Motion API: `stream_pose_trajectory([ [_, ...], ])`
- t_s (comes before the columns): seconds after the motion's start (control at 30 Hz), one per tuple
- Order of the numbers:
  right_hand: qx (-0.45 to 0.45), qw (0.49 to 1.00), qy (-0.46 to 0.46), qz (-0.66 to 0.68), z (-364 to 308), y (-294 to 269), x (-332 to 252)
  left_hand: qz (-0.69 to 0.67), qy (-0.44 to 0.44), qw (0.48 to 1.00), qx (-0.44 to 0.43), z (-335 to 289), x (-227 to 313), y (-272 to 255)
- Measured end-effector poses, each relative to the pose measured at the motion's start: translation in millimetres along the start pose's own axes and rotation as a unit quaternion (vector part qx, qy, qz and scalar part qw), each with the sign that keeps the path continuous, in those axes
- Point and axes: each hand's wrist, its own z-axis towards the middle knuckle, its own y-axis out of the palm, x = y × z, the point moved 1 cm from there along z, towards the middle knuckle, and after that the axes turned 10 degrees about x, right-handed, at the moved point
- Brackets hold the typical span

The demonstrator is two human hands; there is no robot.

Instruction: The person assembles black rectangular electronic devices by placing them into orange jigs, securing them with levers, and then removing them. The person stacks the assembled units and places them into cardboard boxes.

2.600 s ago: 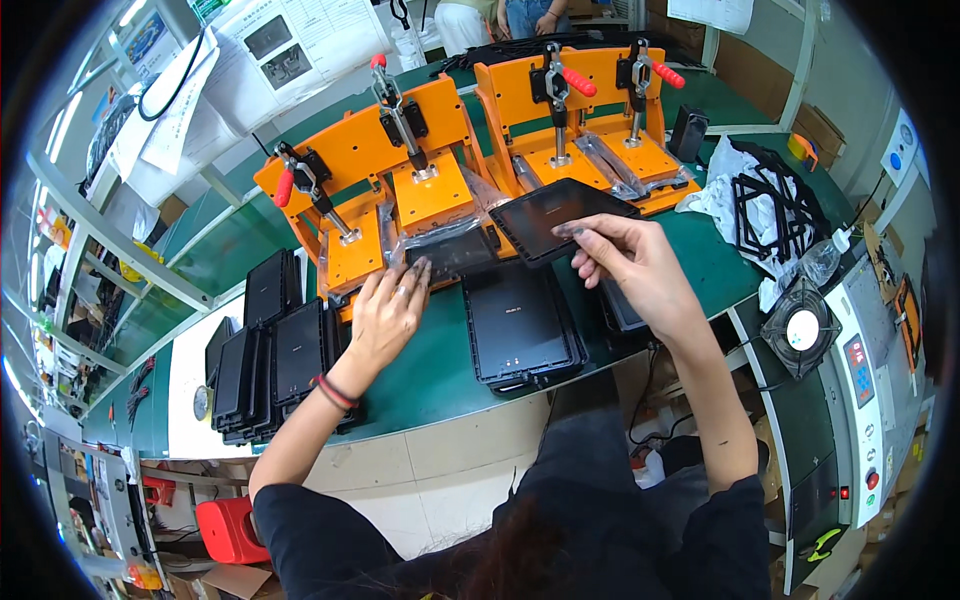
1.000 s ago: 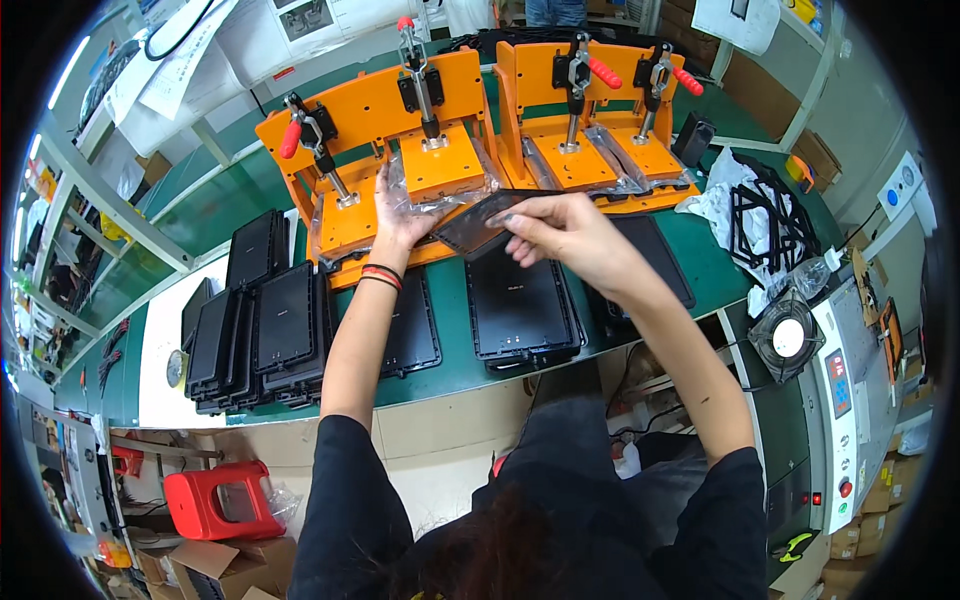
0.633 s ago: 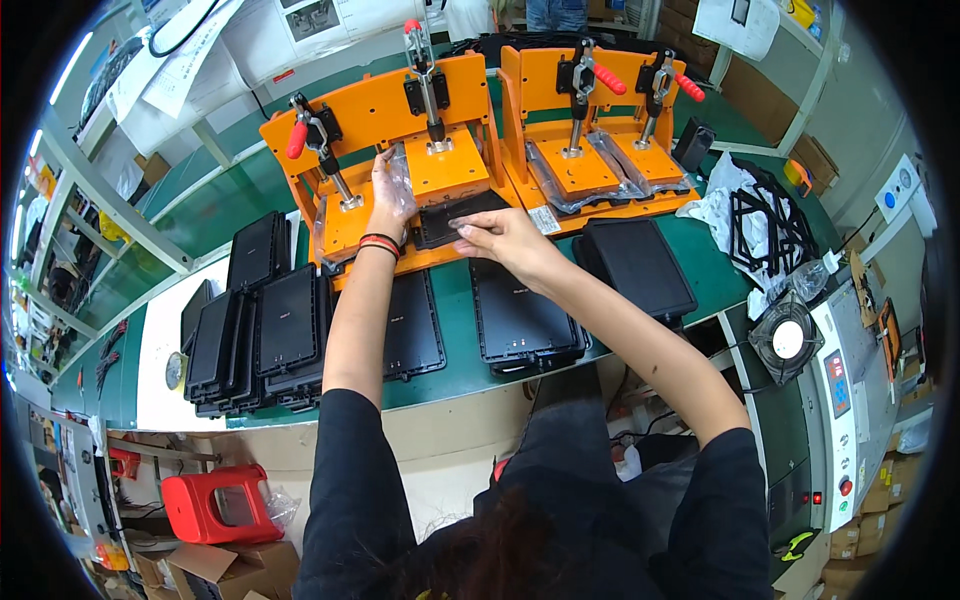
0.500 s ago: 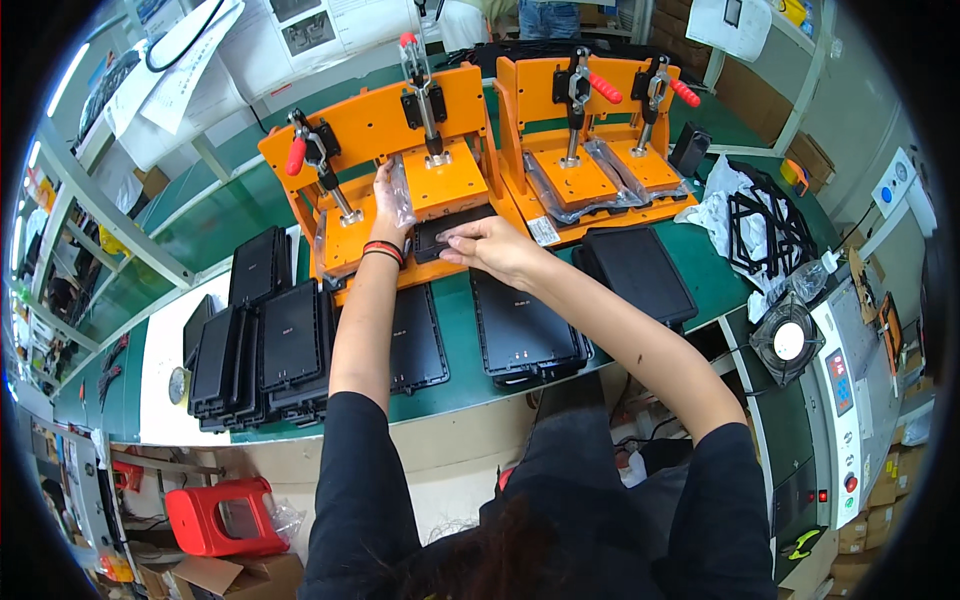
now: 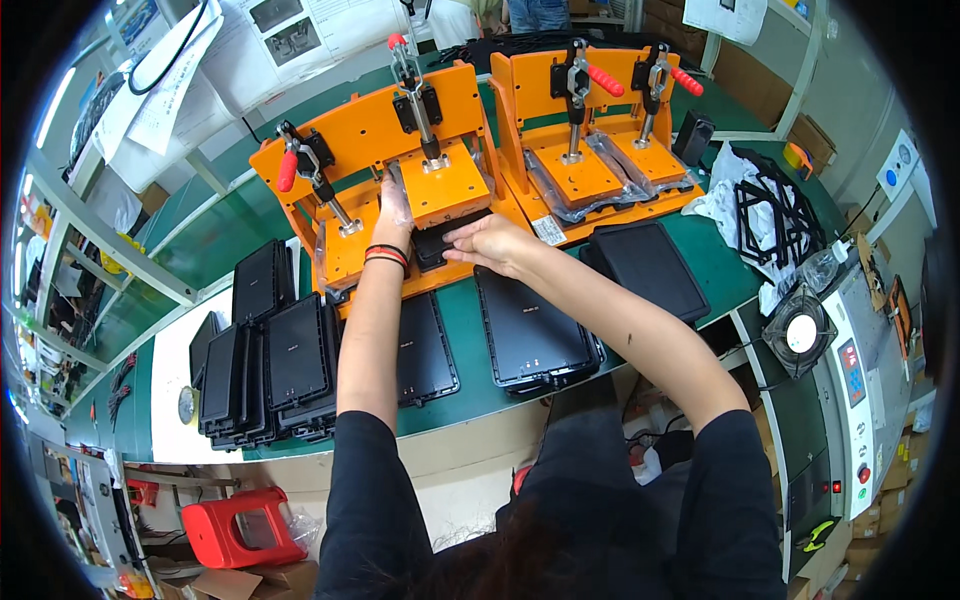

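Observation:
On the left orange clamp fixture [image 5: 360, 118], a raised orange press block [image 5: 440, 180] stands over a black plastic panel [image 5: 432, 246]. My left hand [image 5: 394, 216] lies against the block's left side beside clear plastic film, fingers stretched upward and partly hidden. From the right, my right hand [image 5: 490, 244] pinches the near edge of the black panel, its fingertips partly covered by the hand itself. Above the block is a toggle clamp [image 5: 416, 100] with a red-tipped handle. A second toggle clamp [image 5: 318, 175] sits over the lower block on the left.
Another orange fixture [image 5: 575, 130] with two clamps stands to the right. Stacked black panels [image 5: 297, 350] lie front left, more black panels [image 5: 530, 330] at the front edge and a black cover [image 5: 650, 268] right. Black frames [image 5: 775, 225], a small fan [image 5: 800, 332] and a red stool [image 5: 240, 530] are around.
The view has shifted slightly. My right hand remains at the panel's near edge, with its fingers a little closer under the block. The left hand stays beside the block.

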Motion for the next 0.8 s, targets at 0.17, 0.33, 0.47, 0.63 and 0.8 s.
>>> stream_pose_trajectory([
  [0.17, 0.054, 0.998, -0.02, 0.029, -6, 6, -5, 0.094, -0.043, 0.994, 0.036, 37, 22, -29],
  [0.33, 0.039, 0.999, -0.009, 0.008, 8, 6, -1, 0.124, -0.17, 0.976, -0.052, 39, 41, -48],
  [0.47, 0.007, 0.992, 0.003, -0.125, 7, 3, -8, 0.163, -0.102, 0.981, -0.029, 7, 44, -35],
  [0.63, -0.054, 0.938, -0.078, -0.334, 15, -18, -22, 0.28, -0.109, 0.953, -0.026, -28, 41, -33],
  [0.8, 0.027, 0.899, -0.175, -0.399, 1, -48, -45, 0.171, -0.176, 0.967, -0.069, -54, 48, -40],
])
